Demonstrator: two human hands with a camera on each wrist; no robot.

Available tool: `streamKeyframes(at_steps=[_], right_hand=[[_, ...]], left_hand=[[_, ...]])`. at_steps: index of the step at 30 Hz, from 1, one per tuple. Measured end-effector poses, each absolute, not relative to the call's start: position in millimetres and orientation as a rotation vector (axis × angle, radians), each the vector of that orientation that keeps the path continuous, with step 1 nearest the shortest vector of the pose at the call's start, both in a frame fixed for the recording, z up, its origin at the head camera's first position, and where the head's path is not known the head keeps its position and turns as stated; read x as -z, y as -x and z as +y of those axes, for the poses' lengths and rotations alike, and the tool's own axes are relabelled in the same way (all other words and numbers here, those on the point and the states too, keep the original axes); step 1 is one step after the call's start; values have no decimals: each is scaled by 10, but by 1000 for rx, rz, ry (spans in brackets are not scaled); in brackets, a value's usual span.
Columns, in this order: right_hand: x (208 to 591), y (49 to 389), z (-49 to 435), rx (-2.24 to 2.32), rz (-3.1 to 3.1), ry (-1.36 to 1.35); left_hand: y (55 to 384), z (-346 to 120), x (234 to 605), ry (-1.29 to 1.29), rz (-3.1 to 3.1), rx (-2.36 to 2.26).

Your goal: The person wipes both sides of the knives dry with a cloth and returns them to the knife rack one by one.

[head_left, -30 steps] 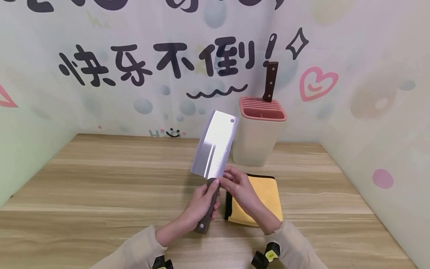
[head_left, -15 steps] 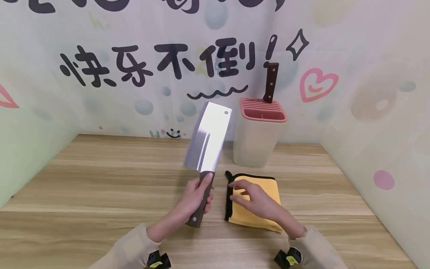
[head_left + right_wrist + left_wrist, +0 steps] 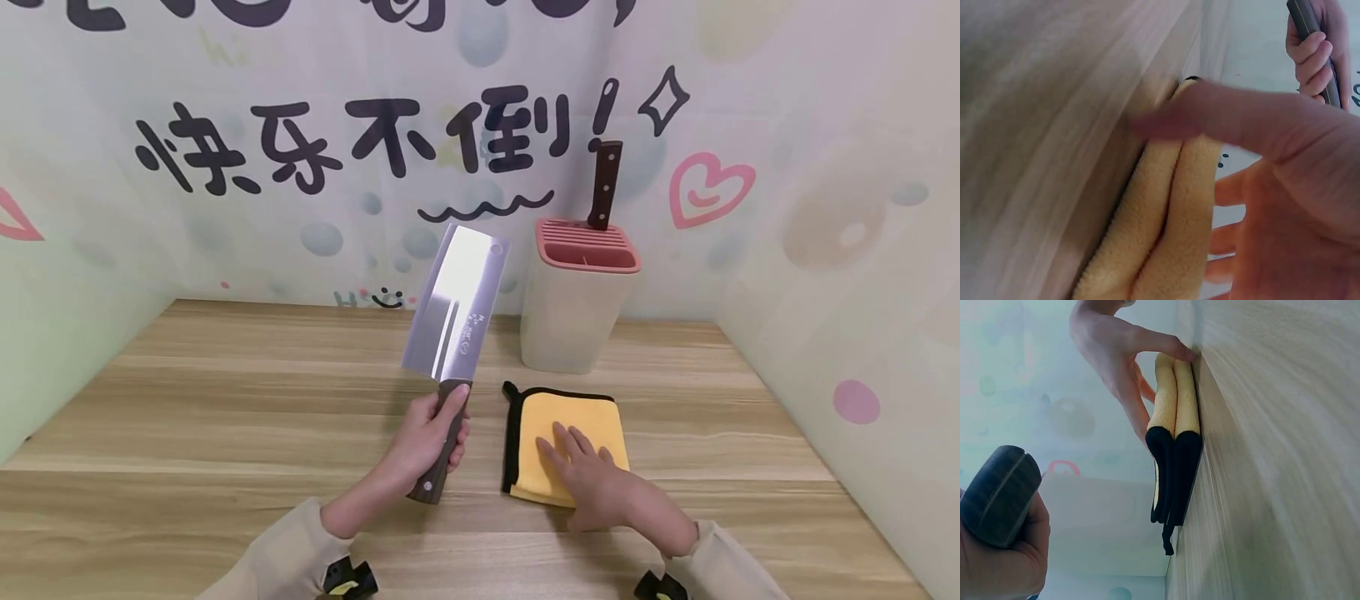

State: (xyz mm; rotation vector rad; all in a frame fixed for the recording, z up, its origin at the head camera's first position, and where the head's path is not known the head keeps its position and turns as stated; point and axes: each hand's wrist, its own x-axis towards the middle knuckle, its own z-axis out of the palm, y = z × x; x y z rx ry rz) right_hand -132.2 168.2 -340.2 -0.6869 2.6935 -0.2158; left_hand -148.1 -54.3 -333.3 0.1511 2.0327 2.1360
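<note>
My left hand grips the dark handle of a cleaver, its broad shiny blade pointing up and away above the table. A folded yellow towel with black edging lies to the right. On its near part is my right hand, fingers spread over the top. The left wrist view shows the towel from the side, in two thick layers, with the right thumb low by the tabletop at its edge. In the right wrist view that thumb is blurred, and the towel lies under straight fingers.
Behind the towel stands a white knife block with a pink slotted top. A dark-handled knife sticks up from its slots. The wooden tabletop meets printed walls at the back and both sides.
My right hand has left the cleaver, moved right and down, and come onto the towel with spread fingers. The left hand has shifted slightly left with the cleaver.
</note>
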Motion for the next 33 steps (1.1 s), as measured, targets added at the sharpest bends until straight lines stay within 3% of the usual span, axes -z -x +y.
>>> streamKeyframes(at_steps=[7,20,33], right_hand=[[3488,1351,1662,171,2799,671],[3644,1661,1699,-123,3171,1082],[3616,1926,1739,-13,3092,1033]], left_hand=[[1475,-551,3325,-148,2048,-2124],[1467,-554,3330,-148,2028,-2136],[1461,-565,3346,-157,2022,-2120]])
